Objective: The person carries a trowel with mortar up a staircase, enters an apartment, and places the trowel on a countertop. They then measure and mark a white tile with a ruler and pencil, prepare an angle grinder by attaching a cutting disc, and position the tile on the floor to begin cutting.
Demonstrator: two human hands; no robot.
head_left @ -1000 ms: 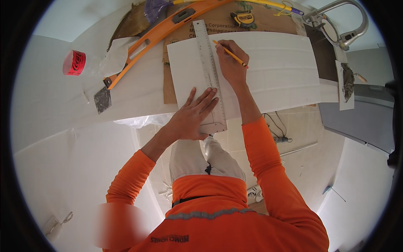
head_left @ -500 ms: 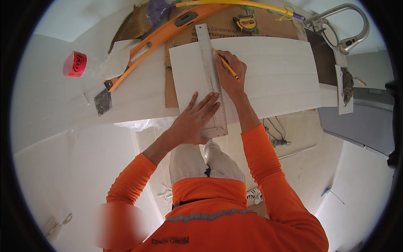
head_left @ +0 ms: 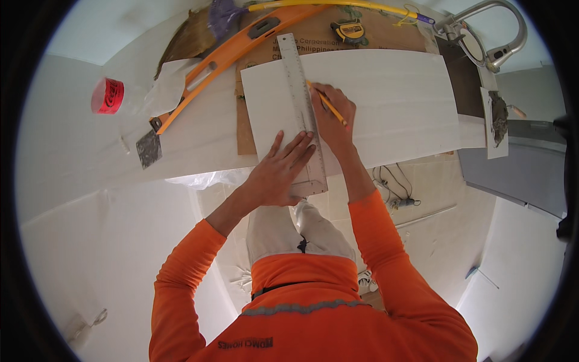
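Note:
A white board (head_left: 398, 108), perhaps a tile, lies before me on the counter. Across its left part runs a metal try square (head_left: 295, 72), its stock at the board's near edge. My left hand (head_left: 277, 169) lies on the square with fingers spread, pressing it against the board. My right hand (head_left: 335, 114) is closed around a yellow pencil (head_left: 330, 107). The pencil's tip rests near the square's right edge, on the board. Part of the blade is covered by my left fingers.
Flattened cardboard (head_left: 386, 39) lies beneath the board. Beyond are an orange spirit level (head_left: 241, 48), a tape measure (head_left: 348, 31) and a yellow pole (head_left: 338, 5). A plastic bottle (head_left: 108, 95) lies left; a faucet (head_left: 518, 30) and a mortar-smeared piece (head_left: 498, 120) are right.
My right hand has drawn the pencil a little toward me along the square's edge. My left hand and the square keep their place on the board.

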